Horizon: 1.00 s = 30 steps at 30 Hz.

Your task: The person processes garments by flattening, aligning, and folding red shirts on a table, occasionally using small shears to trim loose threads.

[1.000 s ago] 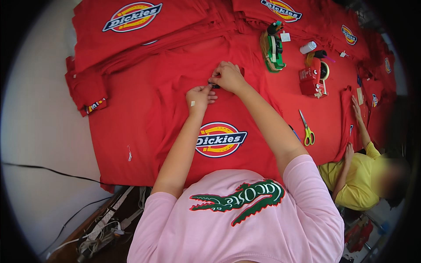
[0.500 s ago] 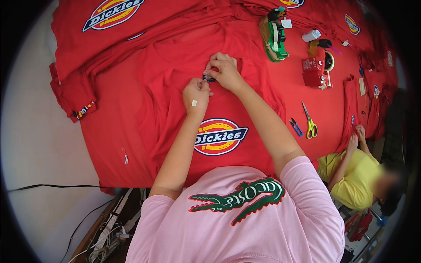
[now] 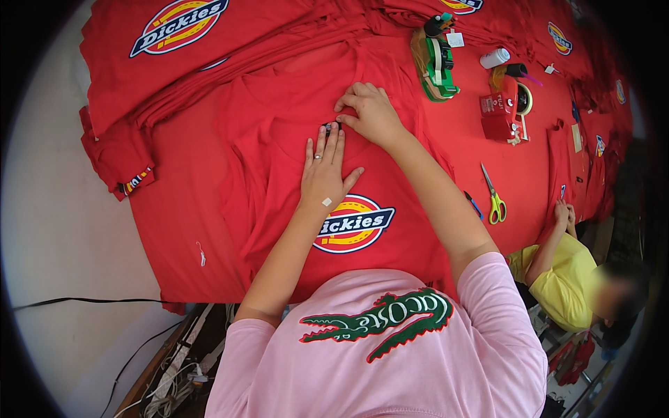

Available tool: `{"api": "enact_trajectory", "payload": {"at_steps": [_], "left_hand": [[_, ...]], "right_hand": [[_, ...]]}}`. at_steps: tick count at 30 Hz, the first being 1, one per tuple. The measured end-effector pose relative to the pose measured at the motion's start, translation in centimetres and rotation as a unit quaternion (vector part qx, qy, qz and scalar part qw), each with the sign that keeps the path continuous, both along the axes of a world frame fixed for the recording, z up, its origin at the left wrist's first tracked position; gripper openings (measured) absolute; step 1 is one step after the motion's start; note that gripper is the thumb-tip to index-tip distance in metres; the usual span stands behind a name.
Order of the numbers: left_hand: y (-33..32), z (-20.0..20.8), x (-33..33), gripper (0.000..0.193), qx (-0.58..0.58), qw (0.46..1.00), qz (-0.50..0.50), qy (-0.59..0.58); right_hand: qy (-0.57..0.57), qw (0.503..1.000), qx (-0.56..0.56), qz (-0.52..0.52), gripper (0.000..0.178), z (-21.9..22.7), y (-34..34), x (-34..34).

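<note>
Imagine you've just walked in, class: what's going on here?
A person's left hand lies flat on a red shirt, fingertips at a small dark label. The right hand curls close by the label; whether it pinches anything is unclear. To the right lie scissors, with a green tape dispenser and a red tape dispenser beyond. Farther right, a co-worker in yellow handles another red garment.

Light pink tee (image 3: 383,380), short slvs, L sleeve (image 3: 240,348) & R sleeve (image 3: 500,299) both plain, same pink. Big dk green croc print (image 3: 418,306) on chest, red outline, zigzag teeth in a long open snout, jagged pointed tail, white lettering on body. L hand (image 3: 326,171) w/ thin ring (image 3: 318,156) on 1 finger, plus small whitish sq. sticker (image 3: 327,202) nr wrist
</note>
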<state>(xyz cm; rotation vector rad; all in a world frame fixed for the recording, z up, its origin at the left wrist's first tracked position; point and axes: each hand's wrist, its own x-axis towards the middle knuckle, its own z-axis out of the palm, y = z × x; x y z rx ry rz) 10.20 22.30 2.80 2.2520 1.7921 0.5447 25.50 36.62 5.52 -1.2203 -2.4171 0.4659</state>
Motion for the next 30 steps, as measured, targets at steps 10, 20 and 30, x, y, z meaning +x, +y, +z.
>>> {"api": "enact_trajectory", "payload": {"at_steps": [10, 20, 30], "left_hand": [[-5.0, 4.0, -7.2, 0.034, 0.014, 0.986, 0.024, -0.165], [-20.2, 4.2, -15.6, 0.042, -0.064, 0.979, 0.194, -0.015], [-22.3, 2.1, -21.1, 0.037, -0.171, 0.947, 0.158, -0.223]], "right_hand": [[0.14, 0.972, 0.13, -0.133, 0.026, 1.3, -7.1, 5.7], [0.061, 0.98, -0.07, -0.177, 0.027, 2.0, -20.7, 18.5], [0.093, 0.934, -0.259, -0.226, 0.041, -0.4, -24.8, 22.0]]}}
